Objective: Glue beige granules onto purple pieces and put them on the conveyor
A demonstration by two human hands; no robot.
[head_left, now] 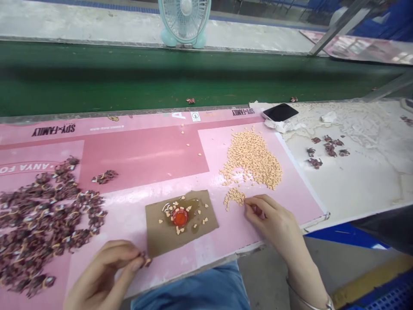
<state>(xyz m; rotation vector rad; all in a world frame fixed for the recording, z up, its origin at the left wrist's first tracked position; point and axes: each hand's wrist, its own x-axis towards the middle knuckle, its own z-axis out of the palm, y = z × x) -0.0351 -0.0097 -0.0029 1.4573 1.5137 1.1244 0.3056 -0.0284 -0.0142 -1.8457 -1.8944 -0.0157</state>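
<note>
My left hand [108, 269] is closed, with thumb and fingertips pinching a small dark maroon figure piece [147, 261] at the cardboard's lower left corner. My right hand [277, 221] touches the edge of a small cluster of tiny beige pieces [235, 196]. Its thumb and forefinger are pressed together; whatever they hold is hidden. Between the hands lies a piece of brown cardboard [158, 245] bearing a small red round cap [180, 218]. A clear yellowish liquid surrounds the cap, with several beige pieces scattered in and around it.
Many maroon figure pieces [48, 219] are heaped at left. A large pile of beige pieces [253, 157] lies beyond my right hand. At right are a phone [280, 112] and several more maroon pieces [330, 149]. A green conveyor belt [129, 77] and a fan [185, 19] stand behind.
</note>
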